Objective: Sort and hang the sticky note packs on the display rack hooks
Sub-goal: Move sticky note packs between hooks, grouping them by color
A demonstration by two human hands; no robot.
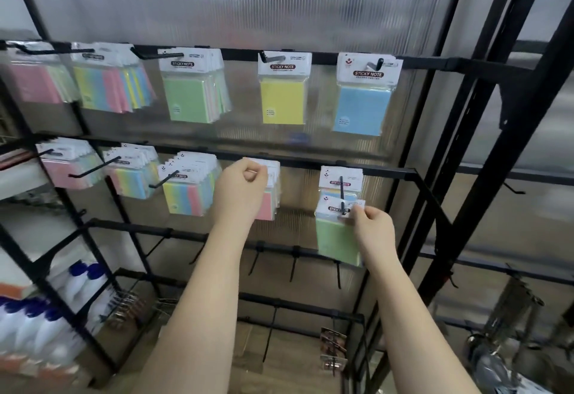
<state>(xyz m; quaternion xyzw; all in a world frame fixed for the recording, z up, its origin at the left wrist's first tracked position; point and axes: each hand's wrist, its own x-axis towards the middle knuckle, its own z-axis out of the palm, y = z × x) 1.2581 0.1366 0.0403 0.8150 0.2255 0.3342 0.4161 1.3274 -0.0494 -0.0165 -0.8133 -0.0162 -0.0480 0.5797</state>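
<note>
My right hand [371, 222] pinches the white header card of a green sticky note pack [337, 244] at the tip of the black hook [341, 187] on the middle bar's right end. A second pack [341, 177] hangs further back on that hook. My left hand [240, 187] is raised in front of a bunch of packs with a pink one in front [267, 207] on the neighbouring hook; its fingers are curled at their header cards, and the hook there is hidden. The top bar [323, 58] carries green [186, 98], yellow [282, 100] and blue [362, 108] packs.
More multicolour packs [186, 195] hang on the hooks to the left on both bars. Lower bars hold bare black hooks [293, 264]. White bottles with blue caps [77, 282] fill shelves at lower left. A black frame post [466, 132] stands close on the right.
</note>
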